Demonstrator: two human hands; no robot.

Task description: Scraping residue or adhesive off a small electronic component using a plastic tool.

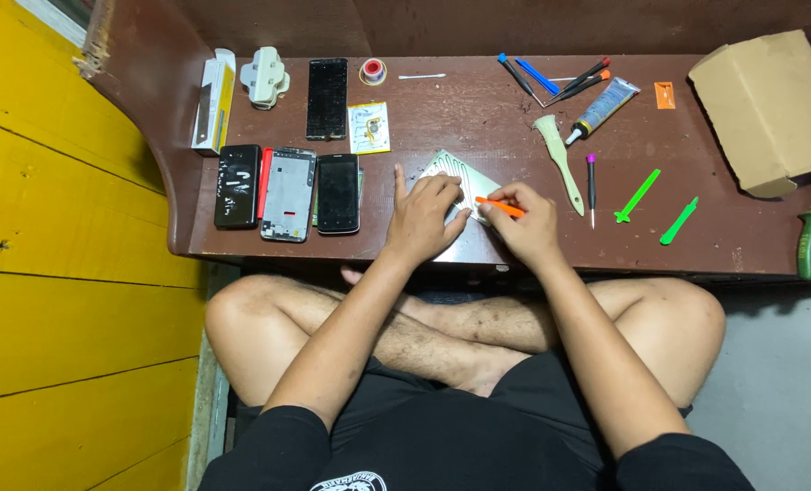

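Phone back panel point(455, 173), thin, pale and likely light and easily bent, lies flat at the brown table's point(478, 118) near edge. Left hand point(423, 218) presses it down, fingers spread. Right hand point(525, 223) pinches an orange pry tool point(499, 206) against its edge. Three phones point(287, 191) lie left.

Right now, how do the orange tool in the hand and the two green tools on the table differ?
The orange tool is gripped in the right hand, its tip against the pale flat part under the left hand; the green tools lie loose on the table, untouched. The orange tool lies near level; the green tools slant. All look like slim plastic pry tools.
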